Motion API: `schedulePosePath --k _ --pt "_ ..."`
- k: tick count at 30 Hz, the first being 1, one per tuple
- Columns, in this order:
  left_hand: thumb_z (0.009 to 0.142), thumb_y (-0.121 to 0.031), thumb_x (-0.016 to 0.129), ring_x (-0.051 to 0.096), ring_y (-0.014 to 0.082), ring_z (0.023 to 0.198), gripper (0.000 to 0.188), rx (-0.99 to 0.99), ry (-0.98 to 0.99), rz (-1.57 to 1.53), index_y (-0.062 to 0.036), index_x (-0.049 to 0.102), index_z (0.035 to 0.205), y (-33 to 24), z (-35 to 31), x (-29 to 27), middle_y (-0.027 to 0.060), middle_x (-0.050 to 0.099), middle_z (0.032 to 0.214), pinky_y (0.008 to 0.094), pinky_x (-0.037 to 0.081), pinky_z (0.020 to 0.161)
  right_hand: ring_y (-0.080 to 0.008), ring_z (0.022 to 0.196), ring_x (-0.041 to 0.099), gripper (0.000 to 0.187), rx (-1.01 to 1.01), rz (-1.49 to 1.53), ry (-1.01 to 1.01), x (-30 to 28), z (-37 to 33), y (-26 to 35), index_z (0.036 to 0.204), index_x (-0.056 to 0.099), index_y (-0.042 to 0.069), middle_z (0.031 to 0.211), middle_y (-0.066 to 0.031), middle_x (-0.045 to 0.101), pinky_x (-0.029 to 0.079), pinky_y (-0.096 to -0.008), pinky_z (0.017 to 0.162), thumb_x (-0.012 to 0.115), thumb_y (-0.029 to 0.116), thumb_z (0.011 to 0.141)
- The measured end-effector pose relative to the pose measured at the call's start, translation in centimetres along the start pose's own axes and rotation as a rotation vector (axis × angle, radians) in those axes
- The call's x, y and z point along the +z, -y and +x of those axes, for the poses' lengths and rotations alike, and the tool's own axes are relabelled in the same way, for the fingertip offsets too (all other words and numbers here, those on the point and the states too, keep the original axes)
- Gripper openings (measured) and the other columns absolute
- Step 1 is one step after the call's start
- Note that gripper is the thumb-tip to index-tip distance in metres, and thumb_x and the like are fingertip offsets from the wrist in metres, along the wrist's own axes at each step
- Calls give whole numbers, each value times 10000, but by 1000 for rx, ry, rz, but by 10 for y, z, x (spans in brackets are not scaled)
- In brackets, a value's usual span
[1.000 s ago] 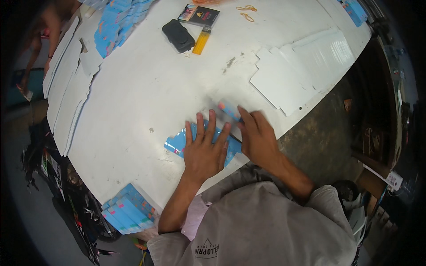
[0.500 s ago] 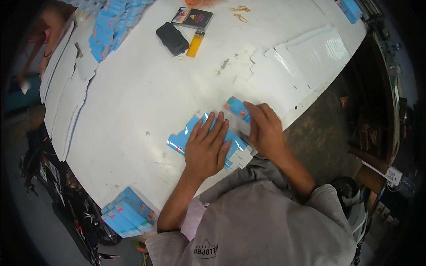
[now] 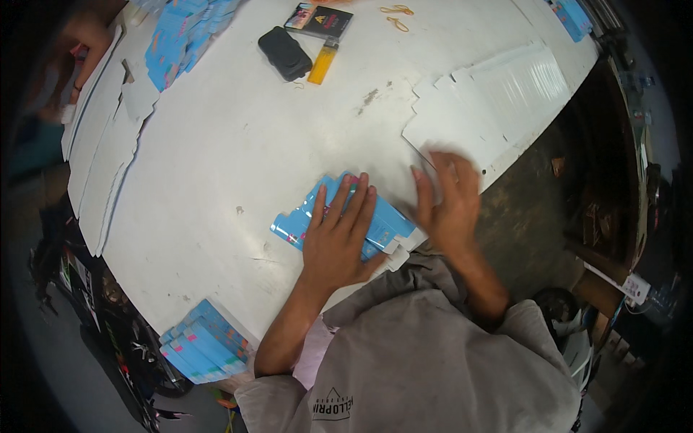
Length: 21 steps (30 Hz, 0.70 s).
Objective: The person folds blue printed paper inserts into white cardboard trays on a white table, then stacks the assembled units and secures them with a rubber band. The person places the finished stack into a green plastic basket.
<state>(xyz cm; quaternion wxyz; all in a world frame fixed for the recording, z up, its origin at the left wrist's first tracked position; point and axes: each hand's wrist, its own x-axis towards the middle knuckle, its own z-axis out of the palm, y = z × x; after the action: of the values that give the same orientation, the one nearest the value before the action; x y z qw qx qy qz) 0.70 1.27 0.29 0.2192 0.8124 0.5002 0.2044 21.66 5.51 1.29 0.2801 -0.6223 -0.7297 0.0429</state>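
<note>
My left hand point(image 3: 336, 234) lies flat, fingers stretched out, on a glossy blue folding-carton blank point(image 3: 387, 225) with pink marks. It presses the blank against the white table near the front edge; part of the print is hidden under the palm. White tabs of the blank stick out toward my lap. To the right, my right hand point(image 3: 453, 198) is raised with thumb and fingers apart, somewhat blurred. Its fingertips are at the near corner of a fanned stack of white carton blanks point(image 3: 498, 90); whether they touch it I cannot tell.
A black case point(image 3: 285, 54), a yellow lighter point(image 3: 323, 63), a dark flat pack point(image 3: 320, 20) and rubber bands point(image 3: 396, 17) lie at the back. Blue cartons point(image 3: 206, 343) sit at the front left corner, more blue ones point(image 3: 186, 36) far left. White sheets point(image 3: 108, 151) line the left edge, near another person's arm point(image 3: 90, 54).
My right hand has let go of the blue printed flap and moved right and away from me to the white stack. The flap now lies down beside my left hand, which stays on the blank.
</note>
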Motion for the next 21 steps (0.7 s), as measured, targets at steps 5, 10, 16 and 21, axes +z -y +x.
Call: schedulePosePath --k 5,10,16,21 --pt "1008 -388 619 406 377 1533 621 34 8 19 -25 561 1508 9 0 7 167 463 1645 608 257 1246 -391 1101 665 453 -111 12 33 6 4 -35 1398 625 15 1240 -210 701 494 -533 1018 709 67 956" --pt "1047 -372 565 402 375 1536 554 -17 17 28 -66 578 1509 3 -3 8 168 460 1647 599 266 1240 -284 922 700 373 178 494 228 -6 -5 1 1323 675 -13 1092 -179 743 556 -382 826 693 -18 951" --pt "1054 -357 558 383 408 1539 512 -15 29 121 -105 605 1496 1 2 6 173 465 1643 608 264 1238 -375 1092 691 327 236 495 494 -8 -13 20 1228 743 -1 1235 -234 672 558 -438 876 734 -9 902" --pt "1040 -346 598 400 431 1524 489 -55 51 47 -90 640 1454 -2 7 1 172 481 1632 619 266 1235 -415 1207 621 461 -63 63 96 -4 -8 -20 1346 683 22 1303 -261 627 507 -519 985 745 7 890"
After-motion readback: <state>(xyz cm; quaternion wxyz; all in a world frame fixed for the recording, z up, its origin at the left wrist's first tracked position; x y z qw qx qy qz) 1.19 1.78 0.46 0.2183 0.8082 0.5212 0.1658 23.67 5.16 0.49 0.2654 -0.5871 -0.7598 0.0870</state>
